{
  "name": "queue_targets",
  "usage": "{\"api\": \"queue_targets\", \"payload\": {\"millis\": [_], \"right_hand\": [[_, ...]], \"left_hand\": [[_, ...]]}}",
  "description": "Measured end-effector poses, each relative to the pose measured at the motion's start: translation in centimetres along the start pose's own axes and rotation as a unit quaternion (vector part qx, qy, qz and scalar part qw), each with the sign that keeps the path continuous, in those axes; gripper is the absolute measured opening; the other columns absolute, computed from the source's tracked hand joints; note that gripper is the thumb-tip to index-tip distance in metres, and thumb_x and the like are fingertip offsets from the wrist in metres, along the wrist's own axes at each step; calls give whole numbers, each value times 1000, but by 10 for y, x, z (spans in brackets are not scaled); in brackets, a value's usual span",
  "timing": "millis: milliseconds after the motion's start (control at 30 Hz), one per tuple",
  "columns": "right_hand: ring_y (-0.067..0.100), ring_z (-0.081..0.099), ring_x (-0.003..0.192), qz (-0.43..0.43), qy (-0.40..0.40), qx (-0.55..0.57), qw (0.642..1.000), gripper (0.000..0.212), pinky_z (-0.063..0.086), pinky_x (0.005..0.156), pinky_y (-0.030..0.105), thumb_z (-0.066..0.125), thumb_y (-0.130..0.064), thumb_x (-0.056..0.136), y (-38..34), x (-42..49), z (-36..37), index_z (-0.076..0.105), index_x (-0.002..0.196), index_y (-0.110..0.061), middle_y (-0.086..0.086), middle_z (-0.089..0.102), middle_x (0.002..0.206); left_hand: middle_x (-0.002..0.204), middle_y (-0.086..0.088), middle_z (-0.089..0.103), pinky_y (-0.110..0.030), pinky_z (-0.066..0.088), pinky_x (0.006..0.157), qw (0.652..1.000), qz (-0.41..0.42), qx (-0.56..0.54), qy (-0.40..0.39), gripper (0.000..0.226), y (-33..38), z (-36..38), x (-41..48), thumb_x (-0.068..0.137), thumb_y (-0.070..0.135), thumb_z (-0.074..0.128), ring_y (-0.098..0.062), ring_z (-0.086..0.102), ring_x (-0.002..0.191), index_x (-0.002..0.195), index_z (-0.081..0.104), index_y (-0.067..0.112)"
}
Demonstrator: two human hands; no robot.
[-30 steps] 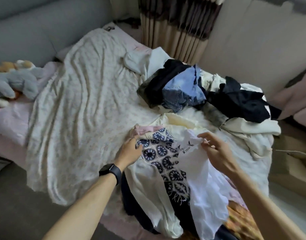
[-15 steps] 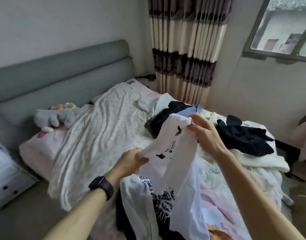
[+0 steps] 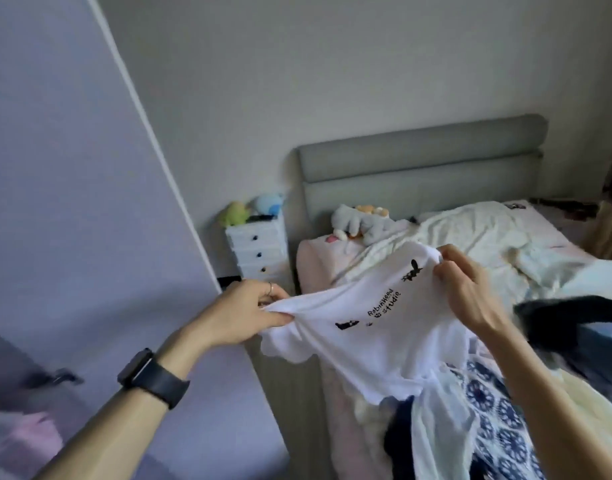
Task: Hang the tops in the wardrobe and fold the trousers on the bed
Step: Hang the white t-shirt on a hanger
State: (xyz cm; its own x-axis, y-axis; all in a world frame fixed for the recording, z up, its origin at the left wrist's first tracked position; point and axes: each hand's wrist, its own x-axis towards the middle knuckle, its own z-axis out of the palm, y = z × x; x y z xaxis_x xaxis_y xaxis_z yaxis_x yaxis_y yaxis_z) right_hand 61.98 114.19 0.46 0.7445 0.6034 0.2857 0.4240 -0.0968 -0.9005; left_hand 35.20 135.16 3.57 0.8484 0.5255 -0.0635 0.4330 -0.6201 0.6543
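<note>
A white top [image 3: 377,327] with small black prints and lettering is stretched in the air between my hands, above the near edge of the bed [image 3: 488,244]. My left hand [image 3: 242,313] pinches its left end and wears a dark watch on the wrist. My right hand [image 3: 470,289] grips the top's right end, fingers curled round the fabric. Under it lie more clothes: a blue-and-white patterned piece [image 3: 498,420], a sheer white garment [image 3: 439,427] and dark clothing [image 3: 574,317] at the right.
A pale lilac wardrobe panel [image 3: 72,202] fills the left side. A white drawer unit [image 3: 259,247] with plush toys stands beside the grey headboard [image 3: 422,168]. A grey plush toy [image 3: 363,223] lies at the head of the bed. A curtain edge shows at far right.
The view has swung left from the bed toward the wardrobe. The white top has been lifted off the pile and pulled out wide between both hands.
</note>
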Motion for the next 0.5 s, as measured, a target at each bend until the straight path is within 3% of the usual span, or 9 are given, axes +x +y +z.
{"api": "queue_targets", "payload": {"millis": [200,333,400,500], "right_hand": [[3,45,62,-31,-165,20,986,17,37,58,22,45,-28,79,-30,-36,151,58,79,-16,-2,54,68],[12,46,70,-9,-284,30,958,22,36,65,29,50,-26,102,-41,-79,251,57,84,-16,-10,53,67],[9,48,70,-19,-336,31,941,31,37,65,23,51,-41,103,-52,-103,295,57,83,-18,-15,57,67],[3,56,70,-79,-394,-22,915,29,43,64,20,57,-52,97,-68,-129,346,57,89,-25,-16,63,71]], "left_hand": [[89,17,75,-15,46,75,987,-134,-18,84,16,-110,-48,-123,84,16,78,10,62,79,91,74,30],[94,7,78,-23,52,77,964,-217,-69,137,23,-175,-75,-200,84,1,72,-6,71,89,97,73,20],[92,3,77,-15,49,68,952,-246,-78,163,22,-197,-85,-234,86,-5,68,-5,69,82,100,72,12],[98,-1,77,-11,48,72,935,-282,-81,198,21,-219,-93,-274,87,-5,66,-4,68,86,104,71,7]]}}
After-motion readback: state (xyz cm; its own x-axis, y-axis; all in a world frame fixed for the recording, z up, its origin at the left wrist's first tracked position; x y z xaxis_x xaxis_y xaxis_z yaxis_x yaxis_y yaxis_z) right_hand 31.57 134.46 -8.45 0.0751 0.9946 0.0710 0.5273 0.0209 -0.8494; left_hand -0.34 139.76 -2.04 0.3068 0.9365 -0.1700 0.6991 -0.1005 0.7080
